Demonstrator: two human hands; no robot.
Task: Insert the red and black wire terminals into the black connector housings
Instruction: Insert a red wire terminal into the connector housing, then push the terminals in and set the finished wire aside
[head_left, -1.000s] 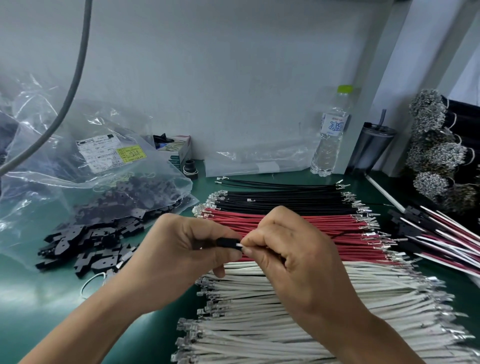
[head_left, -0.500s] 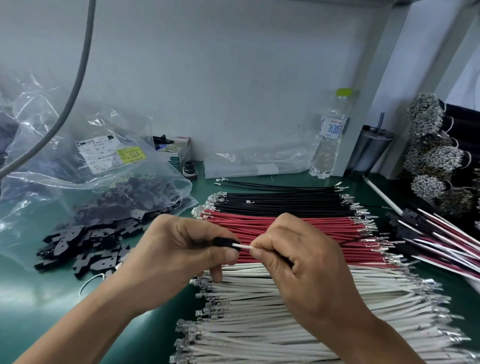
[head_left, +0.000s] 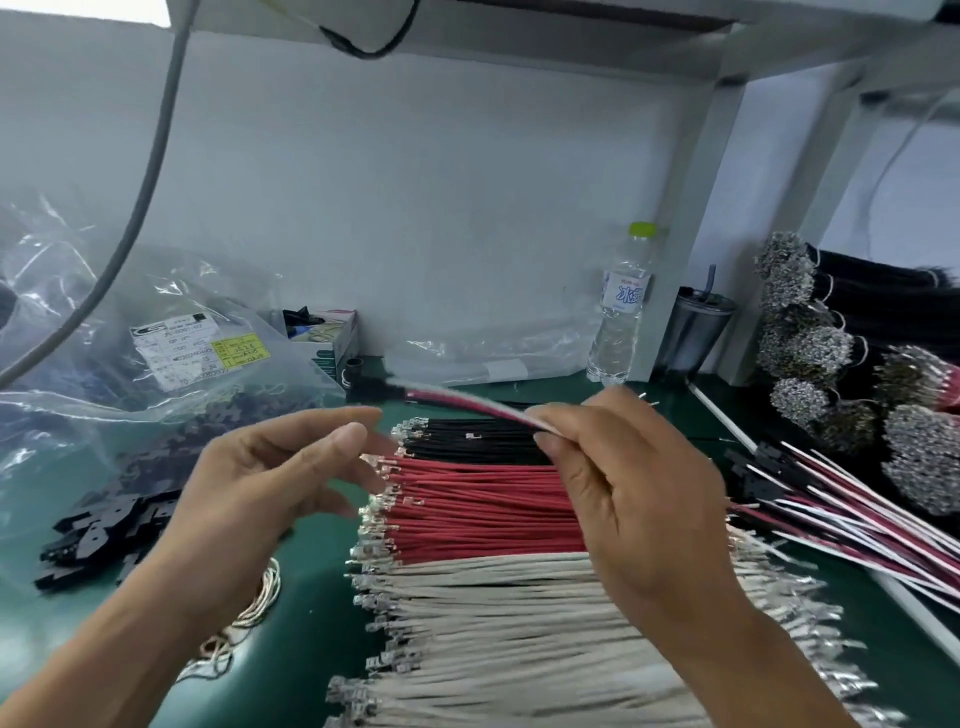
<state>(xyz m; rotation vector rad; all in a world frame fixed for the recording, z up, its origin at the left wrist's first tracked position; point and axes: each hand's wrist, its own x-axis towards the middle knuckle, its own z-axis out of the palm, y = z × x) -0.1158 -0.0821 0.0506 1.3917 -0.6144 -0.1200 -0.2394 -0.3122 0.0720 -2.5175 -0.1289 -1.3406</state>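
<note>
1. The right hand (head_left: 618, 499), right of centre in the frame, pinches a small bunch of wires (head_left: 467, 404) between thumb and fingertips; the bunch runs up and left to a black connector housing (head_left: 371, 387) at its far end, motion-blurred, so I cannot tell how many wires it carries or whether each is fully seated.
2. The left hand (head_left: 260, 483), left of centre, holds nothing; its fingers are loosely extended, apart from the bunch.
3. Judged from this, one housing looks loaded and the step in hand is setting that piece aside; the likely place is the pile of finished assemblies (head_left: 852, 514) at the right edge.
4. Stock lies below the hands on the green mat (head_left: 311, 613): black wires (head_left: 478, 441) at centre, red wires (head_left: 483, 514) just under them, white wires (head_left: 519, 623) lower still; loose empty housings (head_left: 98, 535) sit at lower left beside a clear bag (head_left: 156, 353).
5. The next move calls for the left hand to take a fresh housing, and the right to pick one red or black wire by its insulation near the terminal, lining it up squarely with a cavity.
</note>
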